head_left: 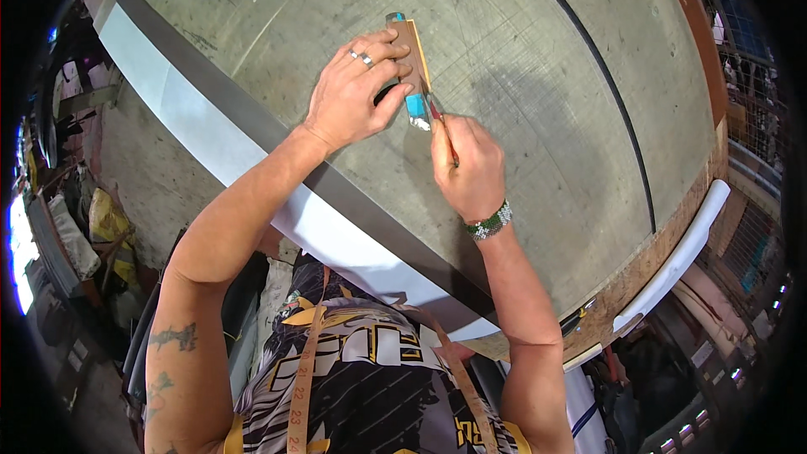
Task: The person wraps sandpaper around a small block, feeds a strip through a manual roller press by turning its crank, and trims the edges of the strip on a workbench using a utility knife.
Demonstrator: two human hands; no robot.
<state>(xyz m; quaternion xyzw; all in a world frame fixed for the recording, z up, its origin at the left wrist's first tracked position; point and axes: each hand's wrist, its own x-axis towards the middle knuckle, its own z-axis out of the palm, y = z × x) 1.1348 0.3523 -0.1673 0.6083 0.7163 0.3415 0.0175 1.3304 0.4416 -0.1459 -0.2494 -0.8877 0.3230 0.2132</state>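
A short brown strip [408, 46] with a yellowish right edge lies on the grey worktable [538, 160], on top of a dark piece wrapped with blue tape [414, 106] whose near end looks white and ragged. My left hand [357, 88], with two rings, holds the strip down, fingers across it and thumb by its near end. In my closed right hand [471, 164] is a slim knife [435, 109] with a reddish handle. Its blade points away from me along the strip's right edge; whether it touches the strip I cannot tell.
A long dark grey and white sheet [336, 227] runs diagonally along the table's near left edge. On the right, a black cord-like line [601, 59] curves over the tabletop. A white roll [672, 261] lies beyond the wooden edge. My measuring tape [307, 361] hangs over my shirt.
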